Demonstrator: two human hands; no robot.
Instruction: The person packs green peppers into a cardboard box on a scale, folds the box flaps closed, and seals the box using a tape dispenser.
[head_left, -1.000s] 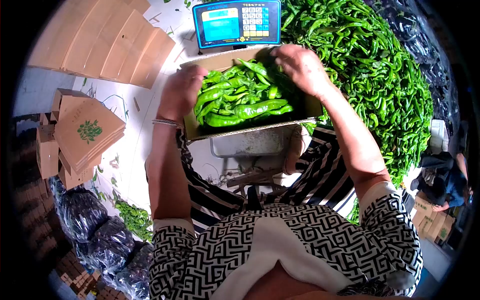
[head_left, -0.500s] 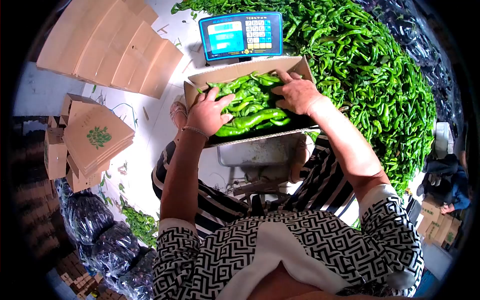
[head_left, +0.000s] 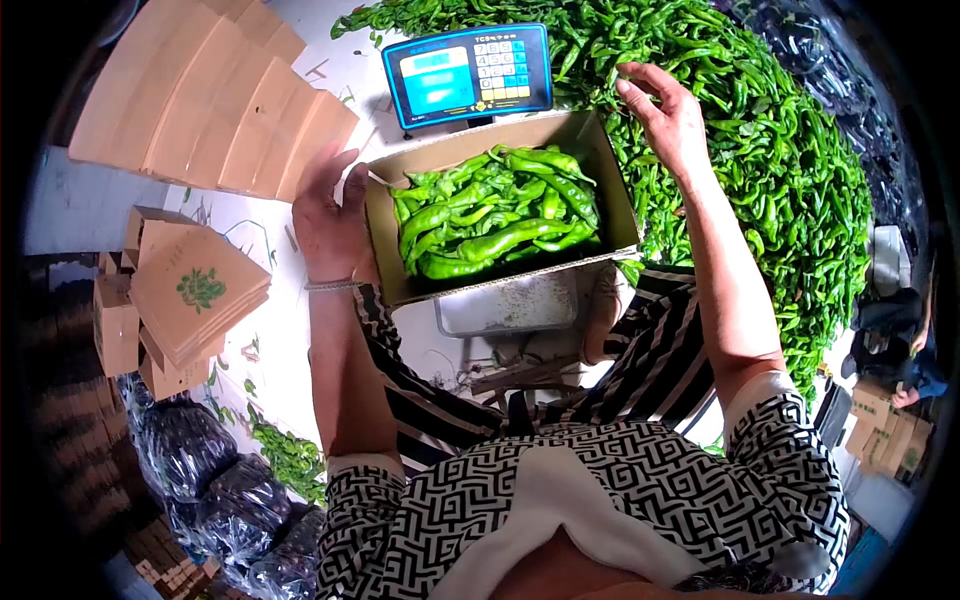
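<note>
The head view shows glossy, bright green peppers [head_left: 490,242], long, tapering and gently curved, piled in an open cardboard box [head_left: 615,195] at upper centre. Just left of it, the left hand [head_left: 328,232] has a wide grip. At upper right, the right hand [head_left: 668,118] is before a pepper heap [head_left: 785,190], fingers curled; whether its grip holds anything, I cannot tell.

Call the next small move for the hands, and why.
I'd probably have the right hand take a pepper from the pile: it appears above that pile, and the box seems to have room, with bare wall showing above the peppers inside. Can't tell whether that hand pinches something.
</note>
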